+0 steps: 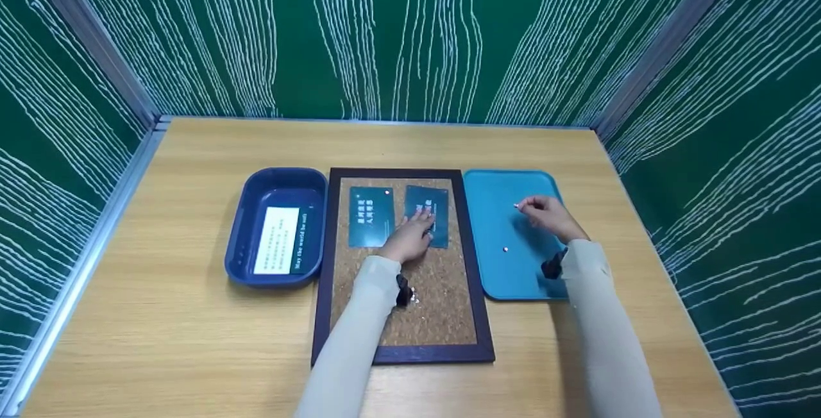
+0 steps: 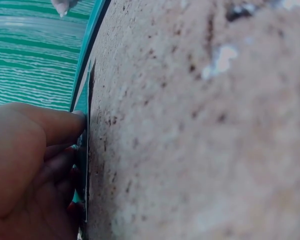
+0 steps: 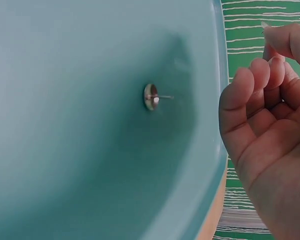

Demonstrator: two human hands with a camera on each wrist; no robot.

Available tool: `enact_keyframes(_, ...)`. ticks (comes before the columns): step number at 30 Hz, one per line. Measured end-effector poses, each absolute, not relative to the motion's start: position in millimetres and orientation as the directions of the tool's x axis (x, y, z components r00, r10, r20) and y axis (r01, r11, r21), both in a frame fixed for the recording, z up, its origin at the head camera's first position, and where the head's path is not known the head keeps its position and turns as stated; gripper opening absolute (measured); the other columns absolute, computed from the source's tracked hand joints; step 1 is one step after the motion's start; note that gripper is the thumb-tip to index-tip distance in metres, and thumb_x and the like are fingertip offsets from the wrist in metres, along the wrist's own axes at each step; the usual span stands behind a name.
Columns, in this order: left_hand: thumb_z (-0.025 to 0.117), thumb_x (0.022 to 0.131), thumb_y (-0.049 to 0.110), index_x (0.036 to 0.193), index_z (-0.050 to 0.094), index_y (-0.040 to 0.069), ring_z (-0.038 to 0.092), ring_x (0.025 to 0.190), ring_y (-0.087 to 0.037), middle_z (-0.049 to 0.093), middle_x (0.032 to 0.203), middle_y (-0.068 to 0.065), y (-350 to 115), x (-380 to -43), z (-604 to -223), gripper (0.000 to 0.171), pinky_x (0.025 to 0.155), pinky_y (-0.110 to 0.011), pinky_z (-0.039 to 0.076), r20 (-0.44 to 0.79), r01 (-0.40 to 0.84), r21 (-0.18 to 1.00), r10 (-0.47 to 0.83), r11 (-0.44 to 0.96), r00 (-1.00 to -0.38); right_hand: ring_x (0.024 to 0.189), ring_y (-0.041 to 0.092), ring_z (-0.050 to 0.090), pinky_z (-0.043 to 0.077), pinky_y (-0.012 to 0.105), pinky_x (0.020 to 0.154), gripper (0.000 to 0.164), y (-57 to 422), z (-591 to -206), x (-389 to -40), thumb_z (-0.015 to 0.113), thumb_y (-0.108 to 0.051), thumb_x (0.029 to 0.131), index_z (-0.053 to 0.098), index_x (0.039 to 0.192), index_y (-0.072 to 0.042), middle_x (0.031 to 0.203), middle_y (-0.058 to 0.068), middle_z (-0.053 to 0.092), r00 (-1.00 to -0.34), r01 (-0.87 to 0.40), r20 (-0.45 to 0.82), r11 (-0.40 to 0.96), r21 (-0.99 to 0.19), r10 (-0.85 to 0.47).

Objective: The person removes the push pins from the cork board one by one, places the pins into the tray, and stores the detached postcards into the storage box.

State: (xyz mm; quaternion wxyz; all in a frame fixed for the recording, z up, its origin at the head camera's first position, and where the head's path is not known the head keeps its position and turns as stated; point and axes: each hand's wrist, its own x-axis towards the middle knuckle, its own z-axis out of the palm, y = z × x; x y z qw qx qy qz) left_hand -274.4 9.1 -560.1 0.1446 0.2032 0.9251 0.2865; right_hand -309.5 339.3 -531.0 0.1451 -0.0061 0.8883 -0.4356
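On the framed corkboard [image 1: 442,315], my left hand [image 1: 410,238] lies over the right dark-green card [image 1: 440,200], fingers fairly straight and pressing it. In the left wrist view its thumb [image 2: 65,125] touches the card's edge. Another green card [image 1: 365,233] lies to the left, with a small tack [image 1: 387,192] at its upper right corner. Above the teal tray [image 1: 494,193] my right hand [image 1: 550,218] pinches a small thumbtack [image 1: 516,206] between thumb and index finger. One more thumbtack [image 3: 151,96] lies in the tray below, its pin showing.
Left of the board stands a blue basin [image 1: 235,264] with a white-and-green printed card [image 1: 277,242] inside. Small shiny bits [image 1: 414,296] lie on the cork near my left wrist. Green walls with white lines [image 1: 410,40] enclose the wooden table [image 1: 160,341].
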Motion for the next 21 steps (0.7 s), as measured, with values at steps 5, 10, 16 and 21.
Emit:
enact_keyframes(5, 0.040, 0.104, 0.022, 0.151, 0.031, 0.010, 0.012, 0.150, -0.020, 0.018, 0.161, -0.005, 9.3, -274.2, -559.9, 0.050, 0.123, -0.040, 0.008, -0.154, 0.294, 0.593, 0.464, 0.750, -0.873, 0.091, 0.024, 0.051, 0.045, 0.030, 0.078, 0.042, 342.8, -535.8, -308.9, 0.049, -0.038, 0.100, 0.057, 0.118, -0.001, 0.111, 0.015, 0.054, -0.964, 0.098, -0.228, 0.614, -0.783, -0.137)
enact_keyframes(10, 0.041, 0.103, 0.022, 0.150, 0.031, 0.010, 0.012, 0.150, -0.018, 0.018, 0.161, -0.003, 9.5, -274.6, -560.5, 0.050, 0.123, -0.040, 0.008, -0.155, 0.292, 0.590, 0.461, 0.753, -0.874, 0.097, 0.027, 0.052, 0.047, 0.030, 0.082, 0.042, 344.2, -535.9, -307.1, 0.049, -0.037, 0.100, 0.057, 0.119, 0.000, 0.113, 0.013, 0.054, -0.964, 0.098, -0.226, 0.601, -0.793, -0.141)
enact_keyframes(16, 0.041, 0.103, 0.022, 0.151, 0.031, 0.011, 0.011, 0.150, -0.018, 0.017, 0.161, -0.003, 9.2, -274.6, -561.8, 0.049, 0.123, -0.039, 0.007, -0.147, 0.289, 0.601, 0.458, 0.745, -0.877, 0.102, 0.029, 0.051, 0.047, 0.029, 0.084, 0.038, 342.4, -530.3, -304.6, 0.048, -0.032, 0.101, 0.056, 0.120, 0.000, 0.112, 0.011, 0.054, -0.958, 0.124, -0.250, 0.590, -0.798, -0.137)
enact_keyframes(21, 0.041, 0.103, 0.022, 0.150, 0.032, 0.010, 0.012, 0.150, -0.019, 0.018, 0.161, -0.005, 9.2, -274.3, -561.7, 0.049, 0.123, -0.039, 0.007, -0.137, 0.295, 0.598, 0.457, 0.745, -0.879, 0.098, 0.025, 0.051, 0.047, 0.027, 0.081, 0.038, 346.6, -536.2, -307.4, 0.049, -0.035, 0.100, 0.057, 0.117, -0.002, 0.110, 0.011, 0.054, -0.962, 0.118, -0.241, 0.599, -0.792, -0.129)
